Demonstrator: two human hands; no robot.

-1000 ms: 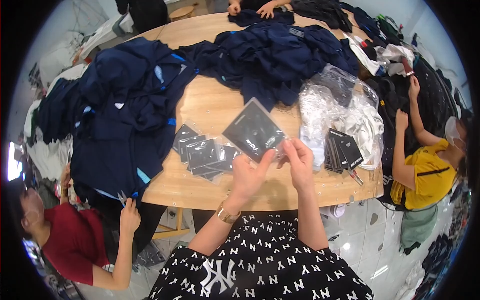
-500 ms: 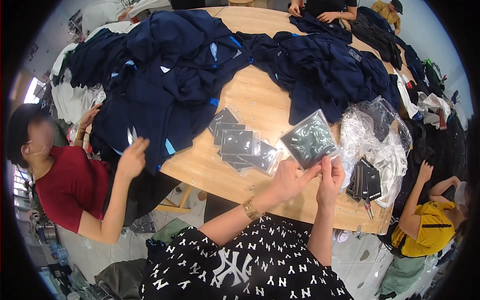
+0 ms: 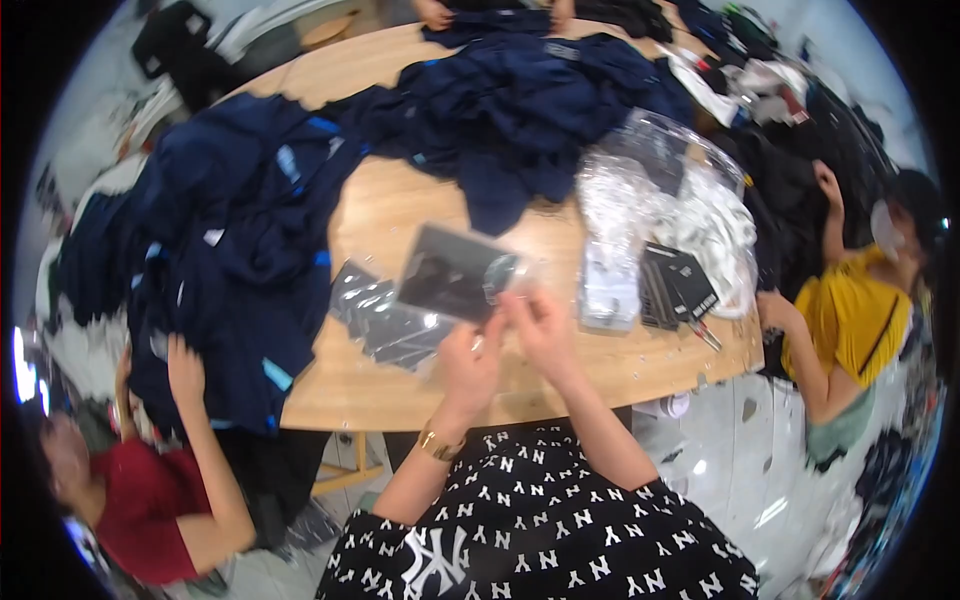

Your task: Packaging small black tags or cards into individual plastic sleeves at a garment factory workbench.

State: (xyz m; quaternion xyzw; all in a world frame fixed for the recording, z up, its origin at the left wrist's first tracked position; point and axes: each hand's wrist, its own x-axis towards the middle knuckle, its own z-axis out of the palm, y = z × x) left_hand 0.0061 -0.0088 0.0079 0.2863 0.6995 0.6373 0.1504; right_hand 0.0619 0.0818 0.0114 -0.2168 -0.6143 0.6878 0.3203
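A clear plastic sleeve with a dark card [image 3: 450, 272] inside is held up in front of me, slightly blurred by motion. My left hand [image 3: 470, 368] is closed on its lower edge with thumb and fingers pinched. At its lower right corner, my right hand [image 3: 545, 335] grips the same sleeve. Just left of it, several similar sleeves with dark cards [image 3: 385, 325] lie overlapping on the wooden table [image 3: 390, 205]. To the right rest a stack of black printed tags [image 3: 678, 282] and crumpled clear plastic bags [image 3: 612, 200] with white items.
Navy garments are heaped at the left [image 3: 240, 200] and at the far side [image 3: 530, 110]. A small metal tool [image 3: 706, 336] lies near the tags. People in a red top [image 3: 145, 510] and a yellow top [image 3: 855, 320] work on either side; another's hands show at the far edge.
The whole view has swung, shifting the scene across it. The sleeve has tipped from a diamond angle to nearly level and now hangs nearer the sleeve pile. Both hands still hold it.
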